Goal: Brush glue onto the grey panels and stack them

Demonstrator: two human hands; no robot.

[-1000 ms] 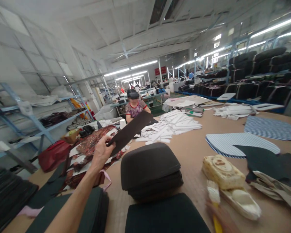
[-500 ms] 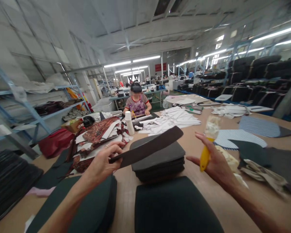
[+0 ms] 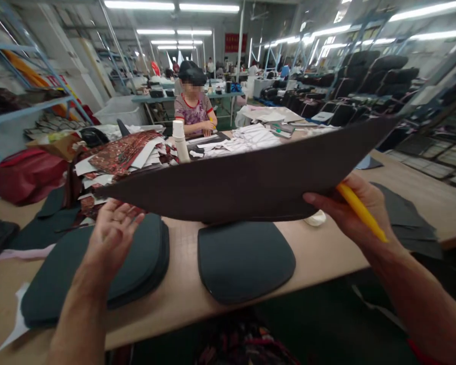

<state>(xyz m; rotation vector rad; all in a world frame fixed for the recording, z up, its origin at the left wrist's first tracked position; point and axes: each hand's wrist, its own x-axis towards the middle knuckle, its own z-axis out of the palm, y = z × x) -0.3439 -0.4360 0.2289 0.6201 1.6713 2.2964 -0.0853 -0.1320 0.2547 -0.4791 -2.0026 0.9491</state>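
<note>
A large dark brown panel (image 3: 231, 182), flat and flexible-looking, is raised above the table and tilted. Its right part is pinched by my right hand (image 3: 349, 208), thumb on the near face. The same hand keeps a brush (image 3: 363, 213) with a yellow handle; the bristles are hidden behind the panel. At the panel's left end, my left hand (image 3: 114, 230) has its palm turned up and fingers spread, close under the edge; whether they touch it I cannot tell. Below lies a single dark green rounded piece (image 3: 247, 261), with a stack of similar dark green pieces (image 3: 137, 268) to its left.
Behind the panel stand a white bottle (image 3: 180, 142), patterned red scraps (image 3: 123, 154) and white cloth pieces (image 3: 254, 137). A co-worker (image 3: 193, 109) sits across the table (image 3: 182, 284). Dark flat pieces (image 3: 405, 218) lie at the right; the table's front edge runs near me.
The panel has come nearer and swung broadside. My right hand has taken hold of it, keeping the brush, while my left hand's fingers have opened. The view has tipped downward.
</note>
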